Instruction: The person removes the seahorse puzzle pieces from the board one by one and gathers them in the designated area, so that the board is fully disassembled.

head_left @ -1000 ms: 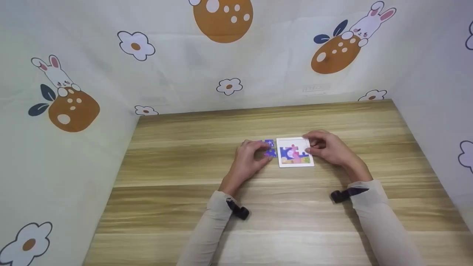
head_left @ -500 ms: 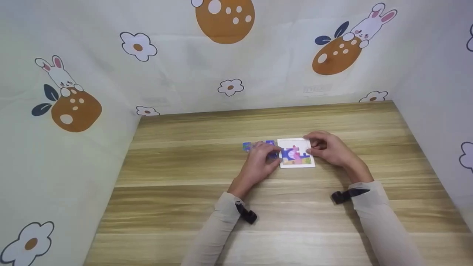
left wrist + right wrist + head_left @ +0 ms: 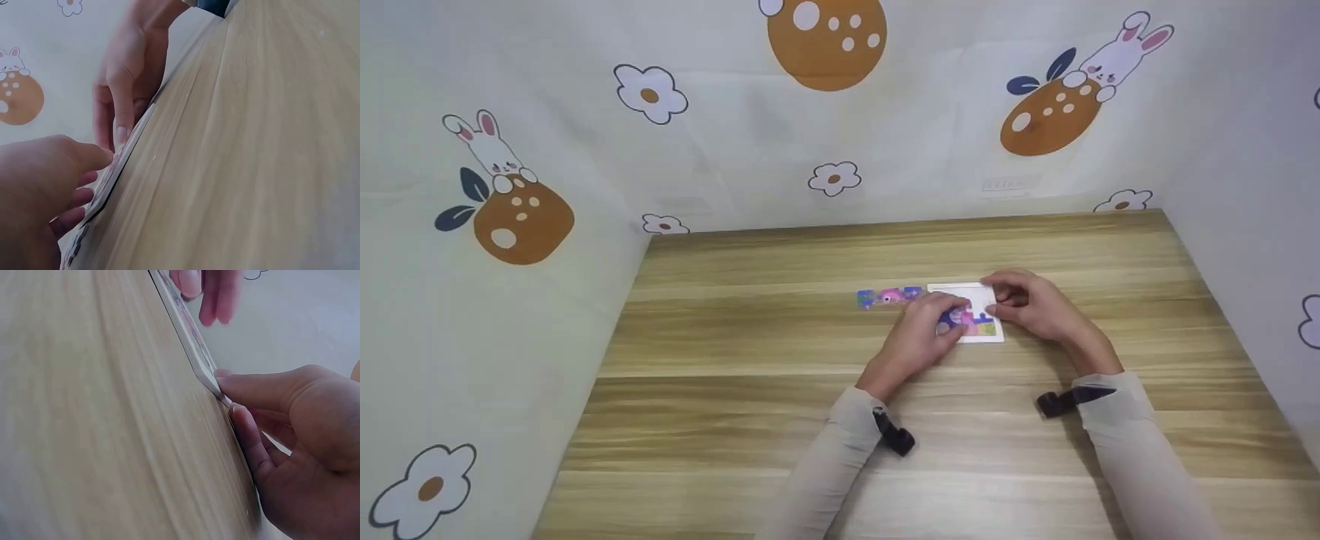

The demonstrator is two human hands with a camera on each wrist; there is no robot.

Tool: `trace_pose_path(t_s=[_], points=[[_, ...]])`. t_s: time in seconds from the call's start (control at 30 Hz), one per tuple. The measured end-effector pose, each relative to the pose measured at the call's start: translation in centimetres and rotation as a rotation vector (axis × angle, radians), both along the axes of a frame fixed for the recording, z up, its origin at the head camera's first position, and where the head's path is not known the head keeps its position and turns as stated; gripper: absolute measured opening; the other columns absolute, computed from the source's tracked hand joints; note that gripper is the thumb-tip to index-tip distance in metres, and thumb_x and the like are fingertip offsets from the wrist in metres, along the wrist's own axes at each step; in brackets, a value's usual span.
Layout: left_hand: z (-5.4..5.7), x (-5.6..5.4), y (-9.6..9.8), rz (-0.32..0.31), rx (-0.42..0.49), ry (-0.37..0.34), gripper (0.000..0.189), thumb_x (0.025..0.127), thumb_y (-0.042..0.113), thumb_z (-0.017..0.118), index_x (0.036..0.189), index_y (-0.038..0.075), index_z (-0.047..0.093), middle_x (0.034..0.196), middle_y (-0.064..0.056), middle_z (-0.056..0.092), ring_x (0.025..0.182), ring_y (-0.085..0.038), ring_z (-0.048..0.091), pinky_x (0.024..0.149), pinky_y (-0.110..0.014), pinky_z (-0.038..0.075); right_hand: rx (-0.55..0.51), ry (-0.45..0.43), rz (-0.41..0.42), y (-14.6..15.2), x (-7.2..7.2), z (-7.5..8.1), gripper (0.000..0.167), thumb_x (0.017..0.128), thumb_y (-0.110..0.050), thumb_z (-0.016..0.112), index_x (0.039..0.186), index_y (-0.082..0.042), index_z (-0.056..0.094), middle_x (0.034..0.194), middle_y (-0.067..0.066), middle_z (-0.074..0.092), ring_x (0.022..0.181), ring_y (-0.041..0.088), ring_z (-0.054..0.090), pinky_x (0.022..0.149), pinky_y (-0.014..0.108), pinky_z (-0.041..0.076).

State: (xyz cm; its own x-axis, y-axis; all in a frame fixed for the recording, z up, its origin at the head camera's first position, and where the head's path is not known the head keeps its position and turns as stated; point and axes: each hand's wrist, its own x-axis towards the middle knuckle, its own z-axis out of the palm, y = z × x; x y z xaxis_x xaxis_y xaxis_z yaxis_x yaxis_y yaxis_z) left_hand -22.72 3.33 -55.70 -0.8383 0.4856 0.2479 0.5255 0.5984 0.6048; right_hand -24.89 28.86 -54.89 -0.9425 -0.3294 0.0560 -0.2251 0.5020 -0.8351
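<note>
A square white puzzle tray (image 3: 999,339) lies on the wooden table, its lower part filled with blue, pink and green pieces. My left hand (image 3: 919,335) is over the tray's left half, thumb and fingers around a small puzzle piece that is almost wholly hidden. In the right wrist view only a dark sliver shows by that thumb. With thumb and fingers, my right hand (image 3: 1037,306) holds the tray's right edge; the right wrist view shows its thumb (image 3: 253,389) on the rim. Left of the tray lie loose puzzle pieces (image 3: 890,297), blue and pink, in a row.
The wooden table (image 3: 720,405) extends around the tray. A pale cloth backdrop (image 3: 735,150) printed with rabbits, flowers and orange fruit stands behind and at both sides. Each sleeve cuff carries a black wrist camera (image 3: 1054,403).
My left hand has moved right from the loose pieces to over the tray, uncovering the row of pieces behind it. The right hand keeps its hold on the tray's edge.
</note>
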Motion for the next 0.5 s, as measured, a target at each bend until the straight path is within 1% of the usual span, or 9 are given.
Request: trace_pose_path(t_s=[0.13,0.2,0.3,0.5], points=[[0.02,0.01,0.85,0.023,-0.066,0.013,0.040,0.100,0.027,0.079,0.138,0.017,0.073,0.140,0.000,0.074,0.136,-0.019,0.065,0.130,-0.039,0.039,0.022,-0.006,0.000,0.22,0.08,-0.13,0.052,0.093,-0.003,0.083,0.142,-0.002,0.068,0.137,0.022,0.066,0.112,0.033,0.066,0.093,0.013,0.056],[0.03,0.03,1.01,0.029,-0.083,0.016,0.040,0.099,0.028,0.080,0.138,0.018,0.074,0.141,0.001,0.074,0.137,-0.020,0.065,0.131,-0.041,0.038,0.030,-0.009,0.004,0.28,0.10,-0.16,0.052,0.093,-0.004,0.083,0.143,-0.002,0.068,0.139,0.021,0.065,0.114,0.033,0.066,0.094,0.013,0.055],[0.03,0.03,1.03,0.033,-0.093,0.007,0.039,0.100,0.029,0.079,0.137,0.018,0.074,0.142,0.002,0.073,0.137,-0.020,0.065,0.131,-0.042,0.038,0.035,-0.011,0.004,0.32,0.08,-0.12,0.052,0.093,-0.005,0.082,0.143,-0.004,0.068,0.139,0.020,0.066,0.114,0.033,0.066,0.094,0.013,0.055],[0.15,0.02,0.75,0.037,-0.100,-0.029,0.041,0.101,0.032,0.077,0.141,0.021,0.072,0.154,0.000,0.065,0.144,-0.023,0.060,0.129,-0.045,0.040,0.035,-0.037,0.005,0.11,-0.14,0.03,0.052,0.094,-0.006,0.081,0.144,-0.006,0.067,0.134,0.018,0.066,0.114,0.032,0.066,0.094,0.013,0.054]])
